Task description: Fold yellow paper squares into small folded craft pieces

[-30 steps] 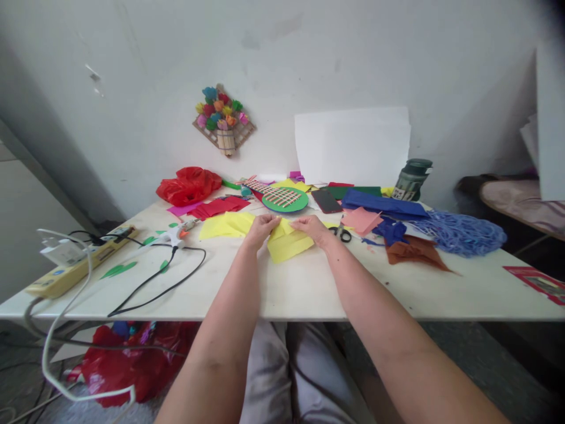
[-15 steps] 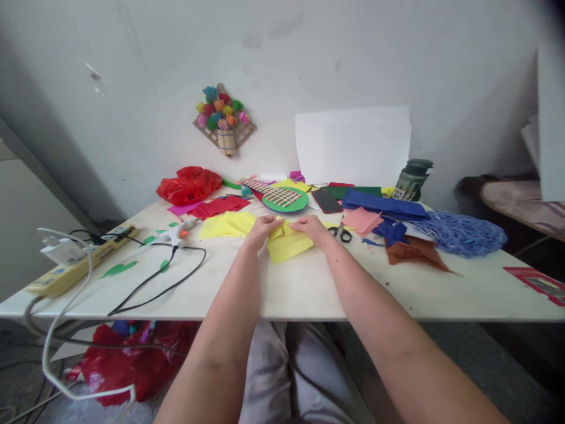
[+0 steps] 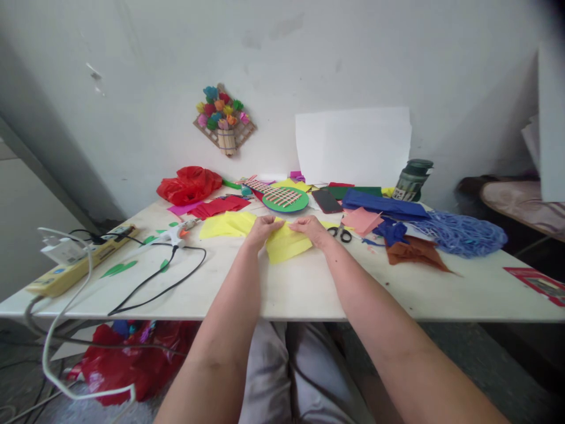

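The desk (image 3: 309,288) carries a spread of craft paper. White card (image 3: 353,146) leans on the wall at 12 o'clock, a blue heap (image 3: 459,234) lies at 2 o'clock, a red bag (image 3: 188,184) at 10 o'clock, and a black cable (image 3: 154,285) at 9 o'clock. Nearer the middle lie a green disc (image 3: 285,200), a phone (image 3: 326,201) and scissors (image 3: 341,233).

The yellow sheet (image 3: 286,246) lies flat at the desk's centre. The left hand (image 3: 261,229) and right hand (image 3: 312,227) rest on its far edge, fingers together and pinching the paper, the two hands nearly touching.

By the look of it, the step in hand is folding the yellow sheet. The next move likely calls for matching the edges and pressing a firm crease.

Against a second ago, the raised flap between the hands now lies flatter, and the hands sit slightly closer.
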The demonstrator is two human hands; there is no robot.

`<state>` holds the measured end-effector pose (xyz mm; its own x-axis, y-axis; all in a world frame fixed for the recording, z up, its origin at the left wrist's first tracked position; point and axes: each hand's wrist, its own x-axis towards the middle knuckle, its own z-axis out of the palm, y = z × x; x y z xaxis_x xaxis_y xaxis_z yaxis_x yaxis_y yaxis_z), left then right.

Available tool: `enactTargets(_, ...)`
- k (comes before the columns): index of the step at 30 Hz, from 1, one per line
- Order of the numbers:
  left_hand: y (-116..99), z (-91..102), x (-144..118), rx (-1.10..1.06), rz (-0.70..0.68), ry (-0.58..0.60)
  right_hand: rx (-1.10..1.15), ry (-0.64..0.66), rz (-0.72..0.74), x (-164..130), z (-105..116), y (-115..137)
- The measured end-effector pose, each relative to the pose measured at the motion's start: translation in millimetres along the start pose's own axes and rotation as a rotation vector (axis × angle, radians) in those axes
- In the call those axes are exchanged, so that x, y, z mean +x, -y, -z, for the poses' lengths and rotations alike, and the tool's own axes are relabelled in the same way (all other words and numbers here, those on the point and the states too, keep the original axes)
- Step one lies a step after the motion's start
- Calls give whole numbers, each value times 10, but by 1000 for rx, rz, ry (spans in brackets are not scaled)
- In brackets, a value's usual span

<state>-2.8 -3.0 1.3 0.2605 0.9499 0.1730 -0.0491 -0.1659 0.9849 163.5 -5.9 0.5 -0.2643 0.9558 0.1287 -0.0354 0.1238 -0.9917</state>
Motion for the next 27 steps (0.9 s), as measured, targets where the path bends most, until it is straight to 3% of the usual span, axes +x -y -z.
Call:
enactTargets(8, -9, -7, 4, 14, -79, -19, -13, 4, 16, 7, 11, -10)
enactTargets(27, 18, -24, 17, 64, -49, -66, 12, 45, -15, -14, 35, 22)
